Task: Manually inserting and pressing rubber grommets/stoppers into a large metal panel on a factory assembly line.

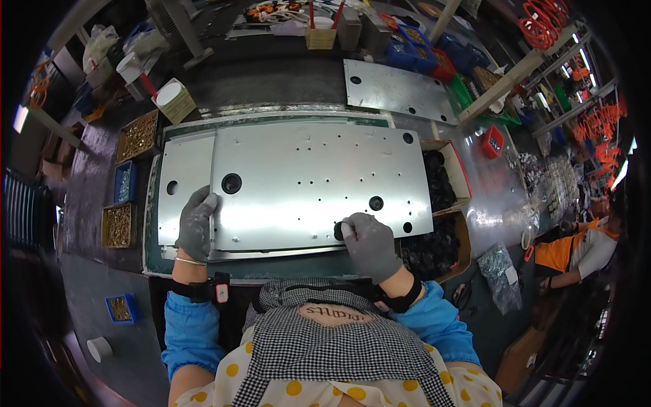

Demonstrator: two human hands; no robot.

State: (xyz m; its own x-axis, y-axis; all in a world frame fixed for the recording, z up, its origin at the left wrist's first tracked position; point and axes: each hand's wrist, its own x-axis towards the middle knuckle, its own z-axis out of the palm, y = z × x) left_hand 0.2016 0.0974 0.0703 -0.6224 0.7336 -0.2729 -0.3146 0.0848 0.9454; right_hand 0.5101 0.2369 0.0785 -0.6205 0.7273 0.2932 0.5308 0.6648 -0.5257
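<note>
A silver sheet-metal panel [319,156] with small holes lies on top of another panel [178,211], whose left end sticks out from underneath. My left hand [196,227], in a grey glove, is closed at the top panel's left edge, its thumb on the metal. My right hand [371,245], gloved too, has its fingers closed on a black round plug [338,231] at the panel's near edge. Other black round plugs sit in the panel: a large one [231,183] at left, one [376,203] right of centre, and two near the right edge.
Open boxes of black parts [434,251] stand right of the panels. Bins of brass-coloured fasteners [139,136] and a blue bin [124,182] line the left. Another panel [397,91] lies behind. A plastic bag [500,275] and a co-worker in orange [563,254] are at right.
</note>
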